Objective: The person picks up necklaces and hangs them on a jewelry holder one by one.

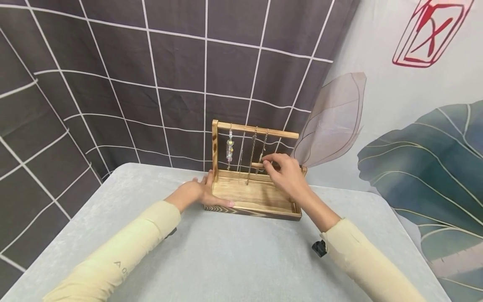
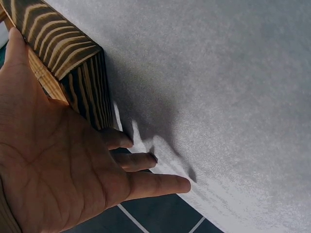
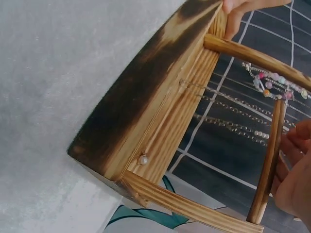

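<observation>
A wooden jewellery stand (image 1: 253, 200) with a tray base stands on the grey table. Several chains (image 1: 252, 155) and a beaded strand (image 1: 229, 149) hang from its top rod (image 1: 256, 130). My left hand (image 1: 198, 191) lies flat against the stand's left end, with straight fingers (image 2: 150, 184) beside the dark burnt wood (image 2: 87, 92). My right hand (image 1: 284, 170) reaches over the tray, its fingertips pinching the rightmost chain (image 1: 263, 153) where it crosses a short lower rod (image 1: 258, 165). The right wrist view shows curled fingers (image 3: 295, 160) beside a rod (image 3: 267, 165), the chains (image 3: 233, 111) and the beads (image 3: 277, 80).
A small pearl (image 3: 143, 159) lies in a corner of the tray. The grey table (image 1: 234, 260) runs from the stand to the near edge. A dark checked curtain (image 1: 151, 84) and a leaf-print cloth (image 1: 415, 147) hang close behind the stand.
</observation>
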A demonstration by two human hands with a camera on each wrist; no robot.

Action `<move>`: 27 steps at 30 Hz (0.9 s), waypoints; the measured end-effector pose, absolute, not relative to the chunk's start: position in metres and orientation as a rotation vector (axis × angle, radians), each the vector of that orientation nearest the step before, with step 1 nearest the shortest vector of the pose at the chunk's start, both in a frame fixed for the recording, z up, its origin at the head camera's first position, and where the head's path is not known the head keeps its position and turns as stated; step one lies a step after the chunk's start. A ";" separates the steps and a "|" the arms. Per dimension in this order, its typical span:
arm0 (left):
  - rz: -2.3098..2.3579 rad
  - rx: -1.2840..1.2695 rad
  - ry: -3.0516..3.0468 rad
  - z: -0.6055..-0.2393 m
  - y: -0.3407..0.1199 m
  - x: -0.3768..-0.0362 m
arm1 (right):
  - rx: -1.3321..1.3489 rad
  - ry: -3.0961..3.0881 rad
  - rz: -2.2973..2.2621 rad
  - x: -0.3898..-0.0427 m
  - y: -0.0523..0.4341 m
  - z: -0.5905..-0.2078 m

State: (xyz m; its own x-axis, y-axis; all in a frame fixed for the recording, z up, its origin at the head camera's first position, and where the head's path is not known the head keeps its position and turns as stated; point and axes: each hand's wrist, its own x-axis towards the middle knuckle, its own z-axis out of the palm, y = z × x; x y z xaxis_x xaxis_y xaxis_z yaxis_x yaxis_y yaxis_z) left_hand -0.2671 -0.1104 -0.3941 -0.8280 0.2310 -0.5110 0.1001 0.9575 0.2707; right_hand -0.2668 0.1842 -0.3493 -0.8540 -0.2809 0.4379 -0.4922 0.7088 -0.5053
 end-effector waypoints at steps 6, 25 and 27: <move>0.302 0.232 2.548 -0.396 -0.110 -0.268 | 0.653 -2.532 0.971 -0.259 0.183 -0.351; 0.309 0.196 2.564 -0.394 -0.108 -0.266 | 1.260 -2.578 0.783 -0.242 0.187 -0.365; 0.311 0.194 2.561 -0.394 -0.109 -0.266 | 1.287 -2.653 0.734 -0.238 0.184 -0.367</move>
State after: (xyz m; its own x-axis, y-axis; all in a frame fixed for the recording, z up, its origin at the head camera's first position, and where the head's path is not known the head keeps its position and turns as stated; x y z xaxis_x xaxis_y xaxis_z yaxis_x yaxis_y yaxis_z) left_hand -0.2657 -0.1086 -0.3941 -0.8400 0.2007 -0.5041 0.0740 0.9628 0.2599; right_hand -0.2376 0.1842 -0.3671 -0.6370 -0.7126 0.2942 -0.7624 0.5259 -0.3771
